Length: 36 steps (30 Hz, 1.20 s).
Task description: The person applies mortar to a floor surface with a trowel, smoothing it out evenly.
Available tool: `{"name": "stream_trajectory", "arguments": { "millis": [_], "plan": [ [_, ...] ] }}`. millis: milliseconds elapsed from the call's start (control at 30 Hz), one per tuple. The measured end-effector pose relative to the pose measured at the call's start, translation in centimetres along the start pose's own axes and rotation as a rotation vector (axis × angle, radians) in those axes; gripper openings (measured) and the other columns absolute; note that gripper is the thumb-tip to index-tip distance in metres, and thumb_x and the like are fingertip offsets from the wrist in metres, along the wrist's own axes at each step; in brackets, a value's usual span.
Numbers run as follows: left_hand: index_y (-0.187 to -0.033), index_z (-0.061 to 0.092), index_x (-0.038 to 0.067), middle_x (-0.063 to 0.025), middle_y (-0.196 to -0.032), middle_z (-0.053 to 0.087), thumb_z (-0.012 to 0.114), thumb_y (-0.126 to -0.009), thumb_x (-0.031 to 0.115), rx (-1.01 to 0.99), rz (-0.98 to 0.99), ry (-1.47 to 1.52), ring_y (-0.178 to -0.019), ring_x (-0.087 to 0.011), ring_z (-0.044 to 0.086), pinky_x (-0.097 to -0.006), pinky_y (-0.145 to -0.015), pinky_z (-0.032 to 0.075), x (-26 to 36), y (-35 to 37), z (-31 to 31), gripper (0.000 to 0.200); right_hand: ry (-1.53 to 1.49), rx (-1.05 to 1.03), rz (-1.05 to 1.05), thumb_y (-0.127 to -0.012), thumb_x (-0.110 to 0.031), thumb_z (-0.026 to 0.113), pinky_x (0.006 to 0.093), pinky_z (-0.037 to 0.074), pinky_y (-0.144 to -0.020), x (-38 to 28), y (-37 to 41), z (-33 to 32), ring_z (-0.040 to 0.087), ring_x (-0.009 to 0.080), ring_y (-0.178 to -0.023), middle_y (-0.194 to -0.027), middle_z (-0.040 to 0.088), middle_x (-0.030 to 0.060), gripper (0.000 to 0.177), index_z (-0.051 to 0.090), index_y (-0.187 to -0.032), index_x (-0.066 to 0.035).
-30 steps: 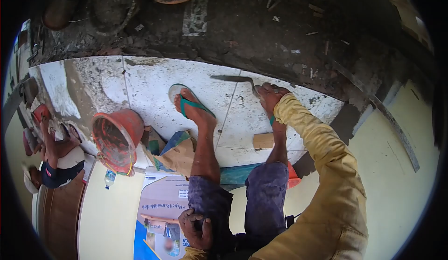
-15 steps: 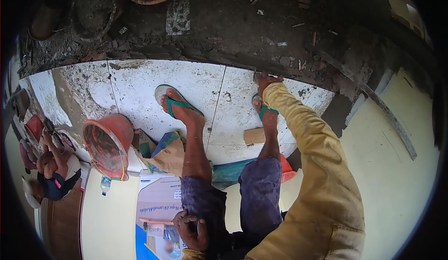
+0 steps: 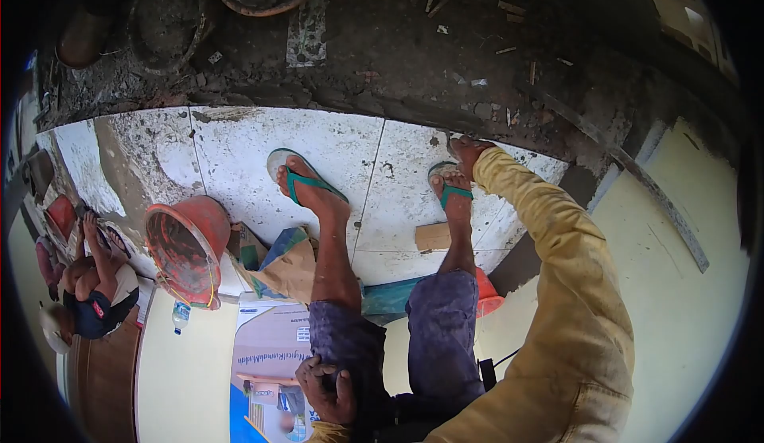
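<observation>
White floor tiles [image 3: 247,145] (spattered with grime) carry a red bucket [image 3: 208,227], crumpled sack [image 3: 288,266] and cardboard piece [image 3: 433,237].

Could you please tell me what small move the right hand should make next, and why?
I would probably ease the right hand along the edge of the white tiles: it is down near that edge, where rough dark mortar lies alongside. Whether its fingers hold a tool is hard to tell.

matt plstc bucket [image 3: 210,228], gritty tiles [image 3: 322,134]
</observation>
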<state>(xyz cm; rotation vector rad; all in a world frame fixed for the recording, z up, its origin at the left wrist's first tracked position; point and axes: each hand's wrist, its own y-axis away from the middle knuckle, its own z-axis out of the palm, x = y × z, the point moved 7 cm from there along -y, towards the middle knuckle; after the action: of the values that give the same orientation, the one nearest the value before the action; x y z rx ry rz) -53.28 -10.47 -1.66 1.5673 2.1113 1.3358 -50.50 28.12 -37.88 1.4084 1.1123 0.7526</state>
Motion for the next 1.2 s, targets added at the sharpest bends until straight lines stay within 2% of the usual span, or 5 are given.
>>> {"name": "stream_trajectory", "arguments": {
  "millis": [433, 733, 967, 1067, 1200],
  "plan": [
    [-0.097, 0.054, 0.004, -0.0203, -0.108, 0.053, 0.07, -0.078, 0.013, -0.005, 0.016, 0.061, -0.105, -0.0357, 0.051, -0.0452, -0.096, 0.038, -1.3, -0.1, -1.2, 0.026, -0.041, 0.14, 0.043, -0.082, -0.033, 0.065, 0.0438, 0.038, -0.109, 2.5, 3.8, 0.5, 0.043, 0.038, -0.131, -0.142, 0.043, 0.0232, 0.068, 0.041, -0.139, -0.007],
    [-0.095, 0.059, 0.005, -0.0217, -0.101, 0.056, 0.068, -0.084, 0.019, -0.014, 0.08, 0.071, -0.097, -0.0404, 0.052, -0.0479, -0.088, 0.042, -2.1, -1.6, -3.7, 0.02, -0.225, 0.698, -0.108, -0.09, -0.033, 0.058, 0.0457, 0.041, -0.104, -11.6, -2.7, -17.0, 0.048, 0.0392, -0.125, -0.137, 0.048, 0.0229, 0.059, 0.041, -0.138, -0.004],
    [-0.095, 0.062, 0.006, -0.0226, -0.11, 0.056, 0.071, -0.082, 0.016, -0.017, 0.066, 0.127, -0.104, -0.04, 0.053, -0.047, -0.091, 0.042, -3.4, -3.2, -6.2, 0.019, -0.204, 0.675, 0.107, -0.088, -0.027, 0.06, 0.0476, 0.049, -0.096, -21.8, -9.9, -36.8, 0.057, 0.0408, -0.114, -0.125, 0.058, 0.0232, 0.048, 0.051, -0.13, -0.006],
    [-0.094, 0.062, 0.006, -0.022, -0.111, 0.056, 0.072, -0.081, 0.015, -0.027, 0.034, 0.162, -0.104, -0.039, 0.053, -0.046, -0.091, 0.042, -3.8, -3.7, -7.0, 0.019, 0.117, 0.482, 0.219, -0.085, -0.025, 0.063, 0.0471, 0.05, -0.095, -22.9, -17.2, -38.8, 0.058, 0.0394, -0.114, -0.126, 0.059, 0.0214, 0.04, 0.062, -0.12, -0.006],
    [-0.095, 0.062, 0.006, -0.0209, -0.112, 0.056, 0.072, -0.081, 0.015, -0.04, -0.023, 0.215, -0.105, -0.0367, 0.053, -0.0445, -0.09, 0.042, -4.6, -4.1, -7.2, 0.019, 0.225, 0.644, 0.074, -0.084, -0.024, 0.063, 0.0463, 0.052, -0.091, -25.5, -17.9, -40.0, 0.062, 0.0374, -0.109, -0.12, 0.063, 0.0197, 0.033, 0.068, -0.113, -0.008]
  ]
}}
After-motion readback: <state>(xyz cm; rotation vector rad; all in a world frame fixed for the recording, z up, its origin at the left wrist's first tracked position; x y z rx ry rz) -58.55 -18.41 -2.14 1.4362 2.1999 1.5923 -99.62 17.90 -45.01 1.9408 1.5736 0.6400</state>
